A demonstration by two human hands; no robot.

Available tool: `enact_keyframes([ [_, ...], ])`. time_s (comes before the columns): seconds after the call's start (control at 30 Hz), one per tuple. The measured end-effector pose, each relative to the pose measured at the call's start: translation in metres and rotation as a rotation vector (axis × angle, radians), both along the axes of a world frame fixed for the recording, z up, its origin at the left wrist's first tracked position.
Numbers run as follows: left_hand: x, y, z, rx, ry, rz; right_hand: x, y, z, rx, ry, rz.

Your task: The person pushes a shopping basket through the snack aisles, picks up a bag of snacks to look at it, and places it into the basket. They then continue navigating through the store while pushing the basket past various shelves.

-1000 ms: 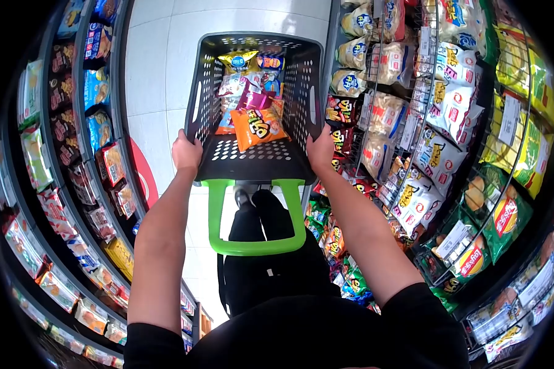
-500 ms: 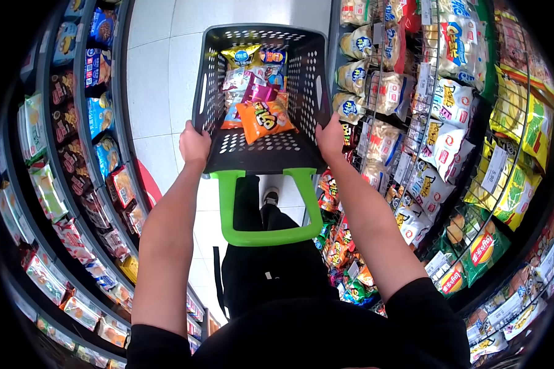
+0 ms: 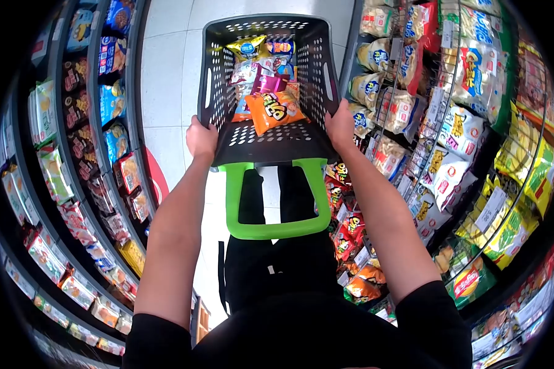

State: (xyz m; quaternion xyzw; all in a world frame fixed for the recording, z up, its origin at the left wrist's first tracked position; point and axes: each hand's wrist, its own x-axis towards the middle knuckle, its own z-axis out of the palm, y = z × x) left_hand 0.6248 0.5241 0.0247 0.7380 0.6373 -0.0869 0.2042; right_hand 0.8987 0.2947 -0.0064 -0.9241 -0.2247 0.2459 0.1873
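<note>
A dark grey shopping basket (image 3: 258,152) with round holes in its walls is held out in front of my body. My left hand (image 3: 201,138) is closed on its near left edge, and my right hand (image 3: 340,127) grips the near right edge. The fingertips are partly hidden by the basket's sides. A green handle (image 3: 279,231) hangs folded toward me. Inside lie an orange snack bag (image 3: 276,112), a purple pack (image 3: 269,84), a yellow bag (image 3: 247,48), and several other packaged snacks. Neither hand touches the snacks.
Shelves of packaged snacks (image 3: 112,101) line the left side. On the right, wire racks hold bagged snacks (image 3: 452,132), yellow bags (image 3: 516,230) and price tags (image 3: 492,209). Light floor tiles (image 3: 168,80) run between, with a red floor marking (image 3: 156,175) at the left.
The shelves and floor have shifted in view, and my legs have changed position as I walk. The basket sits slightly higher and farther right in view, still held by both hands.
</note>
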Motion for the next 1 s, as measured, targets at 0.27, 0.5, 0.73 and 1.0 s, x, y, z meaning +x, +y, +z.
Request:
enact_keyframes([
  [0.27,-0.010,-0.032,-0.002,0.045,0.051,0.170,0.027,0.029,0.003,-0.080,0.016,0.142],
  [0.5,-0.021,-0.096,-0.006,0.067,0.012,0.458,0.051,0.060,-0.005,0.024,-0.106,0.461],
  [0.73,-0.012,-0.147,-0.010,0.077,-0.058,0.762,0.066,0.123,0.006,-0.056,-0.136,0.752],
  [1.0,0.003,-0.150,-0.011,0.072,-0.068,1.029,0.059,0.210,0.006,-0.050,-0.166,0.984],
])
